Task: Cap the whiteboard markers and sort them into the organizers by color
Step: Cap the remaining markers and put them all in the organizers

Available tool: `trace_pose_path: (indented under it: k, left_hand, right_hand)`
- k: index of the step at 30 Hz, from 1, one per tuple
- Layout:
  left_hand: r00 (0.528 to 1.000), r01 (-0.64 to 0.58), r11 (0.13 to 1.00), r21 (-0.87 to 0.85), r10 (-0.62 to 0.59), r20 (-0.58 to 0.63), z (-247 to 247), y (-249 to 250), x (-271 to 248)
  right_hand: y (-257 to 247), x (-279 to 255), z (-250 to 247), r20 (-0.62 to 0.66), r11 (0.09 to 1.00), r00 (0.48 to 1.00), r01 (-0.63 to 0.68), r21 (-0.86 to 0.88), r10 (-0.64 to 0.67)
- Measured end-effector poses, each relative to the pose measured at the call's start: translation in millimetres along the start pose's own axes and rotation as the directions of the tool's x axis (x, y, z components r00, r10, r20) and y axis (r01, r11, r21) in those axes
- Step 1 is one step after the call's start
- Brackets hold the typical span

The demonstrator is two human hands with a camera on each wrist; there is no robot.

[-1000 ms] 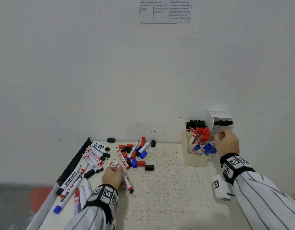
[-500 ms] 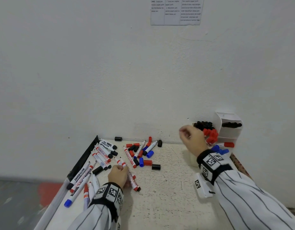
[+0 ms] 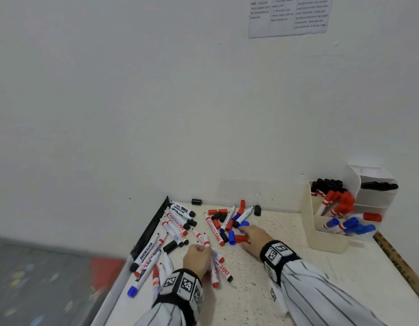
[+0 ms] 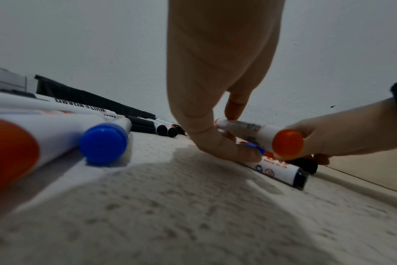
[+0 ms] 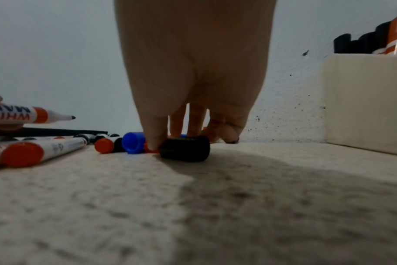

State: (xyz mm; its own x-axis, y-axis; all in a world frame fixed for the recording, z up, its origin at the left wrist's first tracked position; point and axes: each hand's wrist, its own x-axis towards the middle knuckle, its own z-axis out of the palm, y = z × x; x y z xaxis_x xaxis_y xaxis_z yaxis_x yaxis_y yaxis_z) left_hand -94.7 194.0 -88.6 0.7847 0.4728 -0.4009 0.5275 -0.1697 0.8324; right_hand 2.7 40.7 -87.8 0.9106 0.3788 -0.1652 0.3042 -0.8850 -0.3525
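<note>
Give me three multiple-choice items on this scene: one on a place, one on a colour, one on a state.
1. The organizer stands: A) on the floor B) on the table, by the wall C) on a shelf.
2. Its front markers have caps coloured: A) green B) black C) blue.
3. The marker in the left hand is: A) capped B) uncapped C) snapped.
Key: B, it sits on the tabletop against the wall; C, blue caps lie frontmost; B, its bare tip shows in the right wrist view.
</note>
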Motion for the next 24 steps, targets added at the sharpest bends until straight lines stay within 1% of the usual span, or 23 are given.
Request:
trace_pose_path:
  k: [3, 5, 7, 9, 11, 13, 16, 18, 20, 24]
  left_hand:
    - [1.000, -0.004, 1.000, 0.003, 0.004, -0.001, 0.0, -2.0, 1.7]
    - [1.000, -0.013, 1.000, 0.005, 0.013, -0.003, 0.9, -2.4, 2.7]
    - [1.000, -0.027, 1.000, 0.001, 0.026, 0.008, 2.4, -2.8, 3.2]
    - [0.999, -0.043, 0.999, 0.001, 0.043, 0.020, 2.7, -3.2, 1.8]
    - [0.998, -0.060, 0.998, -0.009, 0.060, 0.034, 3.7, -3.8, 0.3]
    - [0.996, -0.070, 0.996, -0.053, 0.073, 0.053, 5.9, -3.0, -2.3]
    - [0.992, -0.119, 0.991, -0.056, 0.122, 0.044, 11.0, -0.6, -6.4]
    - [0.986, -0.161, 0.985, -0.056, 0.164, 0.040, 13.9, 1.6, -10.1]
    - [0.977, -0.195, 0.980, -0.042, 0.198, 0.074, 16.5, 3.7, -16.0]
    - [0.950, -0.281, 0.960, 0.008, 0.277, 0.141, 21.7, 3.4, -25.1]
  right_hand:
    - [-1.9, 7.6, 2.0, -0.052, 0.998, 0.999, -0.013, -0.055, 0.010]
    - [-1.4, 11.7, 1.8, -0.096, 0.998, 0.995, -0.043, -0.040, 0.039]
    - [-1.1, 11.5, -1.7, -0.173, 0.997, 0.982, -0.068, 0.037, 0.073]
    - [-1.3, 8.1, -9.3, -0.284, 0.989, 0.954, -0.062, 0.137, 0.099]
    - [-0.2, 2.9, -20.0, -0.394, 0.962, 0.913, 0.007, 0.274, 0.106]
    - [4.0, -2.0, -33.4, -0.448, 0.930, 0.890, 0.090, 0.356, 0.086]
    - [12.5, -10.6, -52.7, -0.453, 0.926, 0.891, 0.138, 0.350, 0.038]
    - [16.7, -18.5, -61.2, -0.459, 0.916, 0.887, 0.140, 0.377, 0.054]
    - [19.6, -27.5, -65.3, -0.459, 0.892, 0.887, 0.162, 0.421, 0.055]
    - [24.3, -49.5, -65.2, -0.392, 0.901, 0.920, 0.185, 0.391, -0.019]
